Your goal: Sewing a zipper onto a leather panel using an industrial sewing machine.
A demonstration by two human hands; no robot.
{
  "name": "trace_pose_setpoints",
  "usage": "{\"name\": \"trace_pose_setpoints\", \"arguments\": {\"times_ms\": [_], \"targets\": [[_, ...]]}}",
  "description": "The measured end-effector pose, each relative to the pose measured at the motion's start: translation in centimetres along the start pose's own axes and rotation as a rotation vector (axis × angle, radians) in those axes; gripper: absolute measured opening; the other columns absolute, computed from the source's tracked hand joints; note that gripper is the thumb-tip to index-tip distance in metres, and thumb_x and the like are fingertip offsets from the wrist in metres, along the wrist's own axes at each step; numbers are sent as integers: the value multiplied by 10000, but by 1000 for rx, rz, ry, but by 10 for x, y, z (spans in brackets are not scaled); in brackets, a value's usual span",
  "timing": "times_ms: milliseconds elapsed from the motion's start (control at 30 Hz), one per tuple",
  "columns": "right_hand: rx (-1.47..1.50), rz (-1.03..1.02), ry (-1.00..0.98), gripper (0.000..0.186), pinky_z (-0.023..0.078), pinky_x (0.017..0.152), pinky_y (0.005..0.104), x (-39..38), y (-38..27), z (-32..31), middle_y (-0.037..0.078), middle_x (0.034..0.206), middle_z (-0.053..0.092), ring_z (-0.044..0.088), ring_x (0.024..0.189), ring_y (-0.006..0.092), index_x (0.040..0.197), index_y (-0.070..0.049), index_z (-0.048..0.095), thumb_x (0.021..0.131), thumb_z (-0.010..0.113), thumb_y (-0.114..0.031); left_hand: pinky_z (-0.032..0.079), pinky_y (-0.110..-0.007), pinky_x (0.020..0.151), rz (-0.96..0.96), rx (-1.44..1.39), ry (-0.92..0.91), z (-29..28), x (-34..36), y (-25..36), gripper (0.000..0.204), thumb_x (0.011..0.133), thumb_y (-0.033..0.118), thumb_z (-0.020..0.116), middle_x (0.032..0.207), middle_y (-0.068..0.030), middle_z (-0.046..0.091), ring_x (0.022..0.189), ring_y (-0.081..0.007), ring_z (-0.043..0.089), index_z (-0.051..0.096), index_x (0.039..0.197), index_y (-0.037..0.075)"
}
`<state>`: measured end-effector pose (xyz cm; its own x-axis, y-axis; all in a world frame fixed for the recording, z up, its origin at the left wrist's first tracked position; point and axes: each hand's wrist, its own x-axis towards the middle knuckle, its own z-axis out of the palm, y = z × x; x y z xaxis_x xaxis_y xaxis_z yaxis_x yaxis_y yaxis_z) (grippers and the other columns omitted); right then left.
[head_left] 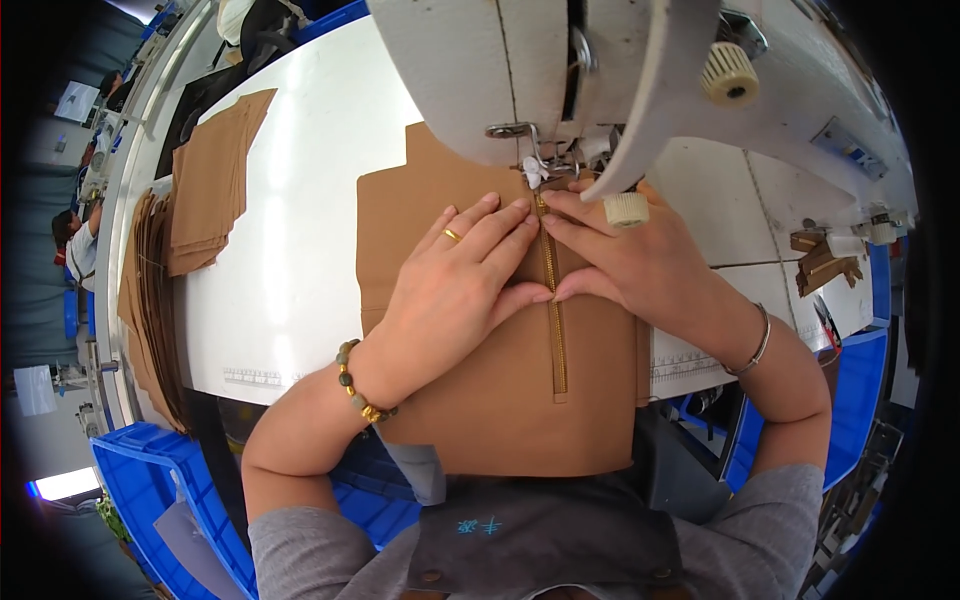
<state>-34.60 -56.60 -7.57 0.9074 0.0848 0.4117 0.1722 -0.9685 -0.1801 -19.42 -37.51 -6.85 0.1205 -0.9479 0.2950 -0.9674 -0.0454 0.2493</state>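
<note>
A flat brown panel (pixel 480 400) lies on the white sewing table, its near edge reaching over the table's front. A gold-toothed zipper (pixel 558 340) runs down its middle, its far end at the needle area of the sewing machine (pixel 560 60). My left hand (pixel 465 260) rests flat on the panel left of the zipper, fingers stretched toward the presser foot (pixel 540 172). On the other side, my right hand (pixel 625 245) lies flat with fingertips along the zipper. Both thumb tips meet across the teeth. Part of the right hand is hidden behind the machine's guard and cream knob (pixel 627 209).
Stacked brown pieces (pixel 212 190) lie at the table's left, beside a thicker bundle (pixel 150 310) at its edge. Blue bins (pixel 165 480) stand at lower left and right. Brown scraps (pixel 828 265) and red-handled snips (pixel 828 335) lie at right. People sit at far left.
</note>
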Motion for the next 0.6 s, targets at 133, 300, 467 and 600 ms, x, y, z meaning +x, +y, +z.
{"name": "trace_pose_setpoints", "arguments": {"times_ms": [133,300,467,600], "targets": [[4,-3,12,549,417,1167,508,1,-1,-2,95,1229,692,598,1190,297,1128,-43,731,740,828,-419,468,-479,1122,5,7,5,1,1,-2,628,863,388,791,1413,-126,647,1366,-347,574,666,1348,9],[-38,47,-152,642,441,1131,453,1,1,-9,89,1434,653,593,1333,280,1291,-43,713,808,768,-462,460,-484,1122,4,18,8,1,3,-3,627,866,396,785,1410,-117,650,1364,-340,575,665,1351,17],[16,39,-59,603,427,1151,475,4,2,-4,85,1327,684,607,1245,289,1235,-40,714,789,778,-441,460,-503,1117,6,71,9,1,5,-5,620,870,409,776,1414,-95,650,1345,-309,589,665,1358,41],[29,1,9,569,413,1170,503,5,5,-2,76,1231,714,626,1147,299,1186,-38,716,778,781,-429,463,-512,1114,4,68,23,3,7,-7,615,872,412,773,1415,-82,649,1313,-295,605,665,1359,53]]}}
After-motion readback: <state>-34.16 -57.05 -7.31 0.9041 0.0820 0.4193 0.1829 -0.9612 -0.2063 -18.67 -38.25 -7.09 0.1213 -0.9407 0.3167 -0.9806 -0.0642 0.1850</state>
